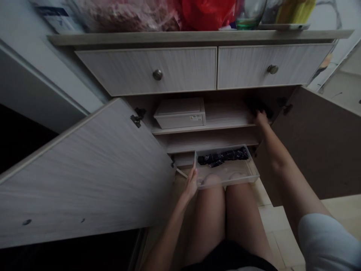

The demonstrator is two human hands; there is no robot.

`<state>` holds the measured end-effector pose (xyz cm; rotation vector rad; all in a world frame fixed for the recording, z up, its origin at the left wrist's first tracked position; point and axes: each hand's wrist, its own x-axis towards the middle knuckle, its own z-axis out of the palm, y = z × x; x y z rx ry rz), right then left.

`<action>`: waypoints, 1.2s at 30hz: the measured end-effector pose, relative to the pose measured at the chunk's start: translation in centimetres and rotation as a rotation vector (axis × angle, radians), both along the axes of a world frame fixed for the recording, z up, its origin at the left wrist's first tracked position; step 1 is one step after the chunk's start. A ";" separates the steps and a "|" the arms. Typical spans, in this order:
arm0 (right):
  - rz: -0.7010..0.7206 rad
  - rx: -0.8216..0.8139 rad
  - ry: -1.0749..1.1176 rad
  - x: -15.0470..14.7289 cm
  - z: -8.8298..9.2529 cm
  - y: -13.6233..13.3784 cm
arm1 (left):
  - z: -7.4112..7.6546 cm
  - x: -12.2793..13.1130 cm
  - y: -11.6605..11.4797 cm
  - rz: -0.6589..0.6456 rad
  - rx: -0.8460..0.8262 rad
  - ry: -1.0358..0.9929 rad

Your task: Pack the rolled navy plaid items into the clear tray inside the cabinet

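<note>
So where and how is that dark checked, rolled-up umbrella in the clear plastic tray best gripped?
Probably around the middle of the dark checked, rolled-up umbrella, from above: it lies lengthwise, long and narrow, in the open-topped clear plastic tray, whose walls hinder a sideways approach.

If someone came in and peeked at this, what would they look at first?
Probably the bright red bag on top of the cabinet, since it's the loudest colour here. Next, maybe the clear tray over the person's knees, gripped at its side by the left hand, with a dark checked bundle inside. Then the right hand, reaching to a dark thing on the upper shelf.
</note>
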<state>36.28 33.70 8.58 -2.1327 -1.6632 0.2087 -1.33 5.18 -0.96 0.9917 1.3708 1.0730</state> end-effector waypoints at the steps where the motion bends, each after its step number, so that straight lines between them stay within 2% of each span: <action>1: -0.011 -0.001 0.020 0.2 -0.3 0.3 | 0.1 0.0 0.0 0.010 -0.016 0.005; 8: -0.027 0.064 -0.072 -0.7 -1.2 0.6 | 0.7 0.1 -0.2 0.038 -0.080 0.071; 14: -0.104 0.109 0.016 -1.3 -1.8 -0.2 | 0.9 0.4 -0.2 0.043 -0.067 0.045; 19: -0.166 0.322 0.185 -0.2 -2.0 -2.2 | 1.1 0.4 -0.3 0.051 -0.068 0.041; 23: -0.113 0.472 0.438 0.4 -1.7 -5.3 | 1.0 0.4 -0.3 0.054 -0.072 0.045; 27: -0.019 0.505 0.735 0.8 -1.3 -9.7 | 1.0 0.5 -0.1 0.062 -0.050 0.065; 31: 0.175 0.402 0.879 1.3 -0.6 -15.2 | 0.9 0.7 0.1 0.056 -0.052 0.042; 36: 0.383 0.163 0.856 0.7 0.6 -21.2 | 0.9 0.9 0.3 0.048 0.015 0.047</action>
